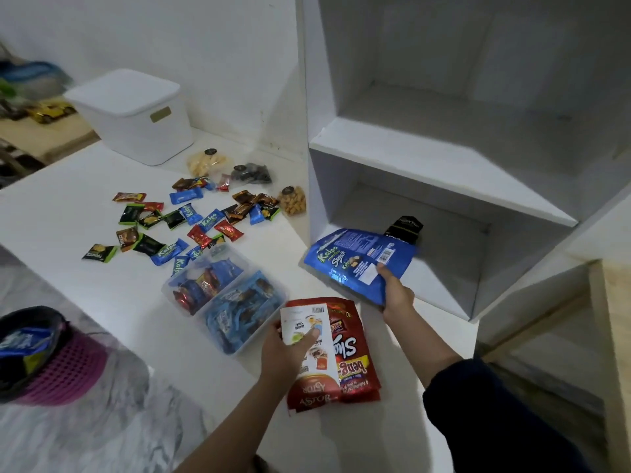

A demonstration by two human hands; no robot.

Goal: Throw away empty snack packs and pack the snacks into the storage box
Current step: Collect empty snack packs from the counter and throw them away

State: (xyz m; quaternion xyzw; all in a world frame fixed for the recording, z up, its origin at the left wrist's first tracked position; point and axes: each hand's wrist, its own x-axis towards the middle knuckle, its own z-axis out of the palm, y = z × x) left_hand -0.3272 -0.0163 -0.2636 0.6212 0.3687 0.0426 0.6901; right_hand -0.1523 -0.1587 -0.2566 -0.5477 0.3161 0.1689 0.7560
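Observation:
My left hand (288, 349) grips flat red snack packs (345, 356), an Astor pack on top of a second red one, above the white table's near edge. My right hand (396, 295) holds a flat blue Kalpa pack (355, 261) in front of the lower shelf opening. A clear two-part storage box (225, 295) with small wrapped snacks inside sits just left of my left hand. Several small snack packets (191, 220) lie scattered across the table beyond it. Three clear bags of snacks (206, 162) rest near the wall.
A white lidded bin (136, 114) stands at the table's back left. A pink mesh basket with a dark liner (44, 356) holding blue wrappers sits on the floor at the left. White shelving (444, 158) rises at the right, with a black pack (404, 228) in its lower compartment.

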